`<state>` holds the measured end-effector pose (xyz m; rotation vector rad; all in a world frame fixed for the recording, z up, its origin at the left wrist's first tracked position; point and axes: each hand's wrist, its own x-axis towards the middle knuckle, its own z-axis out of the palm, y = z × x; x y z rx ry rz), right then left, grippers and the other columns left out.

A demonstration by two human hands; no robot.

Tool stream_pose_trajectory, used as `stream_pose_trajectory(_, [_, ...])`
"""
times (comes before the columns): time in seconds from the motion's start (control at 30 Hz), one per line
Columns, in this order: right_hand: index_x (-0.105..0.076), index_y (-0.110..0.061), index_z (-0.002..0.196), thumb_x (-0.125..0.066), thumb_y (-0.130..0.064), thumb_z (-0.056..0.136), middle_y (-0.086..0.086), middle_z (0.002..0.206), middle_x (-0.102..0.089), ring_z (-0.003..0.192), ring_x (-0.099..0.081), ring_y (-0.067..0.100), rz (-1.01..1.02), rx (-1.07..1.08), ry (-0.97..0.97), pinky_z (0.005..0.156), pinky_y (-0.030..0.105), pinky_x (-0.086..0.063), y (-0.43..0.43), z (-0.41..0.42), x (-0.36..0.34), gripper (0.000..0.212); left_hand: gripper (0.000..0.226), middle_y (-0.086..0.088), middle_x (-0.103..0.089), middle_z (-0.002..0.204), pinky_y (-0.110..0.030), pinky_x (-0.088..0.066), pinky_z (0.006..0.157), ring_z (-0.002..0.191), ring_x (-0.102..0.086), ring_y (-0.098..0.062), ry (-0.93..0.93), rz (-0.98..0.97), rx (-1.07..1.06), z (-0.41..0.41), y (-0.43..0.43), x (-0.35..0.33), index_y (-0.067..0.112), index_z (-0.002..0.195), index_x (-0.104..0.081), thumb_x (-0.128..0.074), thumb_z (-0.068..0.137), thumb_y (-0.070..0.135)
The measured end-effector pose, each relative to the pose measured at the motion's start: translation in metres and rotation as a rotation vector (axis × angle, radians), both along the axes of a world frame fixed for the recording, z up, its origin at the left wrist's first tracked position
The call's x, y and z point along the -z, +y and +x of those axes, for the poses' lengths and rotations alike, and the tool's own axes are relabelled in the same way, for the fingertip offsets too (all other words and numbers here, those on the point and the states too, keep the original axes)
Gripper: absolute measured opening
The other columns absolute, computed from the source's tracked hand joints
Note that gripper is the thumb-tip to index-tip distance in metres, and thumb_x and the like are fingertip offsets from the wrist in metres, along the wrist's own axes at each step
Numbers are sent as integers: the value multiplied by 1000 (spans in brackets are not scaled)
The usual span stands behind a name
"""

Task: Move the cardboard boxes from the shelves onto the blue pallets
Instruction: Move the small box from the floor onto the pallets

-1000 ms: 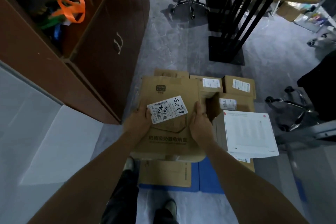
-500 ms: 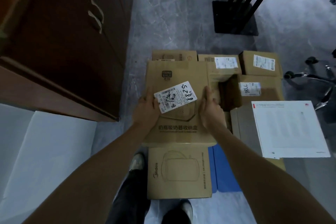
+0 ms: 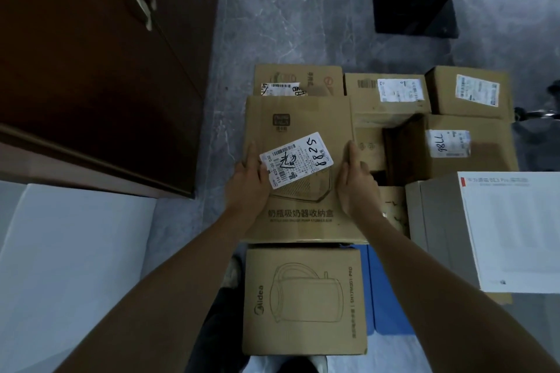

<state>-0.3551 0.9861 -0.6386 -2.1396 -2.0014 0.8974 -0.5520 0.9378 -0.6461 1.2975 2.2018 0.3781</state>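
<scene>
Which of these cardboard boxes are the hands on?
The box with the slanted white label handwritten 8825: the left hand and right hand press its two sides. The Midea kettle box and the others lie untouched.

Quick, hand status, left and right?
Left hand: open, flat fingers pressing the left side of the labelled box.
Right hand: open, pressing its right side.

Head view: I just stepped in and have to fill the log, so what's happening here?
A person holds a labelled cardboard box between both hands, the left hand pressed to its left side and the right hand to its right side, fingers straight. It is among other cardboard boxes, just beyond a kettle box; a blue pallet shows beneath them. A white box sits to the right. Whether the held box already rests on something cannot be told.
</scene>
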Motion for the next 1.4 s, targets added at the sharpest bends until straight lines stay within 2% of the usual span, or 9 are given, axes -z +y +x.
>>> stream_pose_trajectory(0.3, [-9,-25,155,-26,-31,106,21,136,-47,104,-57,44,65,9,43,85,46,-43,4,-2,26,53,55,-22,-46,132,-41,-43,87,106,-54,-37,27,3,-6,-1,9,23,27,154,-6,-29,103,32])
stream_pose_trajectory(0.5, [-10,-22,156,-28,-29,106,21,138,-47,100,-58,45,125,-8,45,83,46,-45,6,1,34,54,56,-19,-43,136,-42,-44,88,108,-54,-35,29,11,-24,2,10,29,29,154,-4,-28,103,34])
stream_pose_trajectory(0.73, [-11,-18,156,-30,-29,105,23,138,-44,92,-61,41,148,-12,63,74,53,-54,2,2,42,56,56,-15,-39,139,-44,-49,85,108,-55,-32,47,20,-39,7,7,37,30,153,-2,-25,102,36])
stream_pose_trajectory(0.97, [-10,-21,155,-31,-33,104,16,151,-29,110,-57,37,122,17,87,81,54,-54,-3,-3,36,57,56,-13,-22,152,-55,-49,90,120,-49,-36,9,20,-72,12,2,33,31,152,-5,-26,101,42])
stream_pose_trajectory(1.4, [-7,-20,156,-36,-33,103,18,157,-20,118,-53,40,122,8,72,85,51,-52,-8,-1,34,61,60,-12,-11,158,-54,-46,94,128,-44,-35,64,-60,-67,15,0,24,32,153,-2,-30,101,39])
